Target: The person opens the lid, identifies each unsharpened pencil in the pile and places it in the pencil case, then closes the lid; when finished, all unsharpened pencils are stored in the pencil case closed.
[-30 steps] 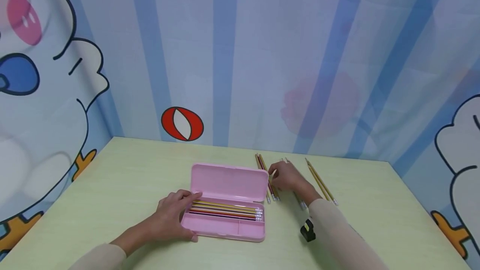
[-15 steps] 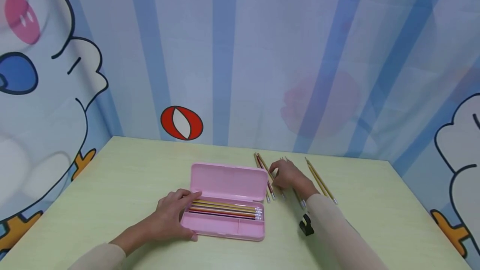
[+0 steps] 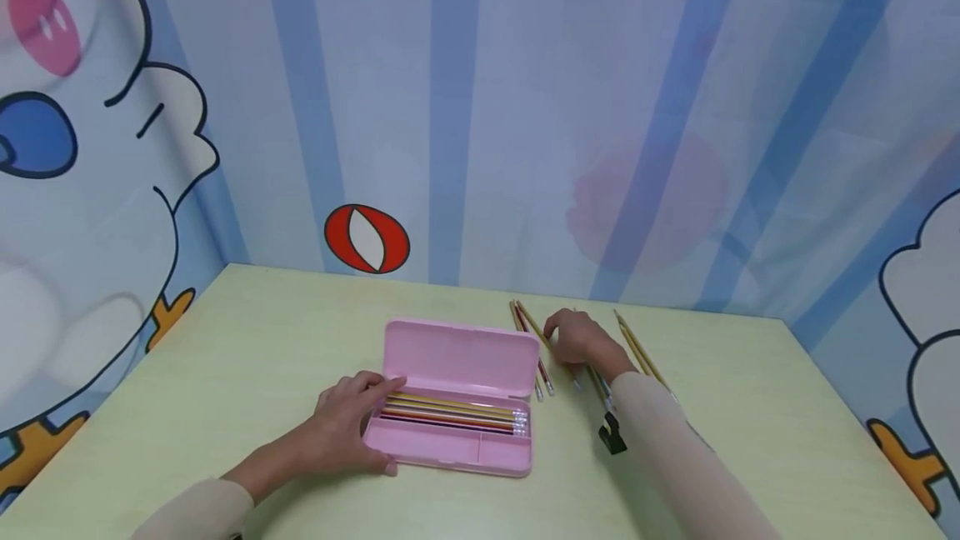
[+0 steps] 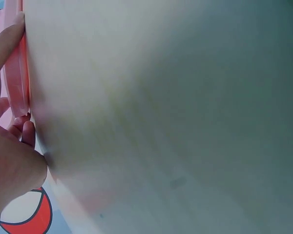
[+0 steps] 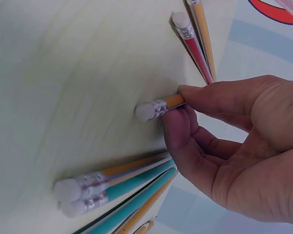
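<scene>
A pink pencil case [image 3: 457, 357] lies open in the middle of the table, with several pencils [image 3: 450, 415] lined up in its tray. My left hand [image 3: 352, 423] holds the tray's left end, thumb on the front wall and fingers over the far edge; in the left wrist view the left hand [image 4: 10, 161] is against the pink case rim [image 4: 17, 83]. Right of the case, my right hand [image 3: 573, 340] pinches a yellow pencil [image 3: 572, 377]. In the right wrist view the right hand [image 5: 183, 105] grips that pencil [image 5: 158, 107] just behind its white eraser.
Loose pencils lie on the table: a red and yellow group [image 3: 528, 340] beside the lid, teal ones [image 3: 600, 382] under my right wrist, a yellow pair [image 3: 637, 348] further right. A small black sharpener [image 3: 612, 436] sits near my right forearm. Printed curtains wall the table.
My right hand has shifted slightly right, drawing one yellow pencil away from the group beside the lid. The left hand stays on the case.
</scene>
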The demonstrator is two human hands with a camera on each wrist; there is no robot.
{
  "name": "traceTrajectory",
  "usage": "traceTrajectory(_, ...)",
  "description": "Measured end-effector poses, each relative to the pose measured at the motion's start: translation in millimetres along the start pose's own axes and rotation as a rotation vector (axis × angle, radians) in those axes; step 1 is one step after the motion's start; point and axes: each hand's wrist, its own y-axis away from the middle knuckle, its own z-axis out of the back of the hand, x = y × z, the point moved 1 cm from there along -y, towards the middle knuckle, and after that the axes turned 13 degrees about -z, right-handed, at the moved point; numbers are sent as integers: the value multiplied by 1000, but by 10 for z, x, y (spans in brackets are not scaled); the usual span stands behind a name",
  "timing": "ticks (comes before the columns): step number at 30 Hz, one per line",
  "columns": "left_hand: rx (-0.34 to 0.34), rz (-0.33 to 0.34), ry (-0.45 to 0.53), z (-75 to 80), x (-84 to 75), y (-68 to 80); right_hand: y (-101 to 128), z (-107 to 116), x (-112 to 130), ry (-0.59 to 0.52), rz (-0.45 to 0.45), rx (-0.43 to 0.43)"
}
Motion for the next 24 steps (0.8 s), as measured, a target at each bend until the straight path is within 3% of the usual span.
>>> traceTrajectory(7,-2,7,-16,16,6,20,-20,-34,76,95,16,-72)
traceTrajectory(13,-11,-3,-15,38,19,18,-51,-16,172,139,-13,-51)
traceTrajectory(24,15,18,11,24,17,-10,-42,-6,78,91,-8,-20)
